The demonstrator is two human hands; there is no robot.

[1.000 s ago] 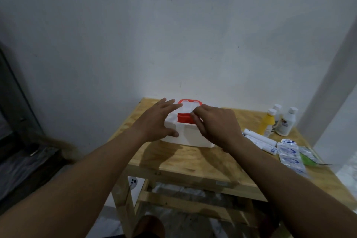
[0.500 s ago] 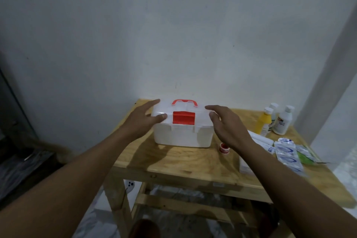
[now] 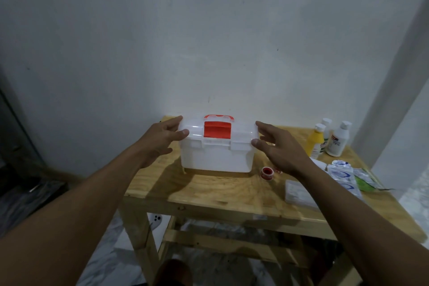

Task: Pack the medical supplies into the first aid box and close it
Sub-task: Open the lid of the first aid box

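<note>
A white first aid box [image 3: 216,158] with a clear lid and a red latch and handle stands shut on a wooden table [image 3: 209,195]. My left hand [image 3: 160,139] grips the lid's left end, thumb in front and fingers on top. At the lid's right end my right hand [image 3: 278,148] has its thumb and fingertips touching the lid, fingers spread. Right of the box lie a red tape roll [image 3: 267,172], a flat white pack [image 3: 298,194], blue-printed sachets [image 3: 343,175] and a green packet [image 3: 366,182]. A yellow bottle [image 3: 315,143] and two white bottles [image 3: 338,139] stand at the back right.
The table stands against a white wall [image 3: 209,42]. A white pillar or curtain [image 3: 394,100] rises at the right. Dark clutter lies on the floor at the left [image 3: 27,188]. A wall socket [image 3: 156,219] shows under the tabletop.
My hands left the red latch and spread to the two ends of the lid. The tape roll and the flat white pack came into sight.
</note>
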